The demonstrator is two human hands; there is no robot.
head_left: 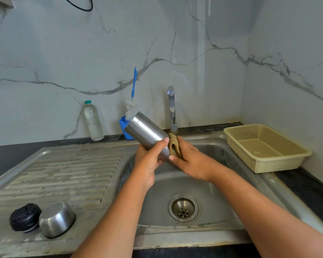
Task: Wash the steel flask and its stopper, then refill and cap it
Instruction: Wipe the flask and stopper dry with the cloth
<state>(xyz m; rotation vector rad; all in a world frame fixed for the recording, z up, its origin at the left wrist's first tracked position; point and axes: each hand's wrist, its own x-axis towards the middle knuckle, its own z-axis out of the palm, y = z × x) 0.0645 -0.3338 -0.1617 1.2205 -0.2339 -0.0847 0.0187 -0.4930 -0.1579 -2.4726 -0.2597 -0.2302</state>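
The steel flask (146,132) is held tilted over the sink basin (209,185), its base pointing up and to the left. My left hand (147,161) grips its lower body from the left. My right hand (189,159) presses a tan scrub cloth (174,146) against the flask's side, fingers curled round cloth and flask. The flask's mouth is hidden behind my hands. The black stopper (24,217) and the steel cup lid (56,218), upside down, lie side by side on the drainboard at the lower left.
A tap (172,108) stands behind the basin, with no water running. A blue holder (125,127) with a blue-handled bottle brush (134,84) and a clear water bottle (92,121) stand at the wall. A cream plastic basket (265,148) sits at the right.
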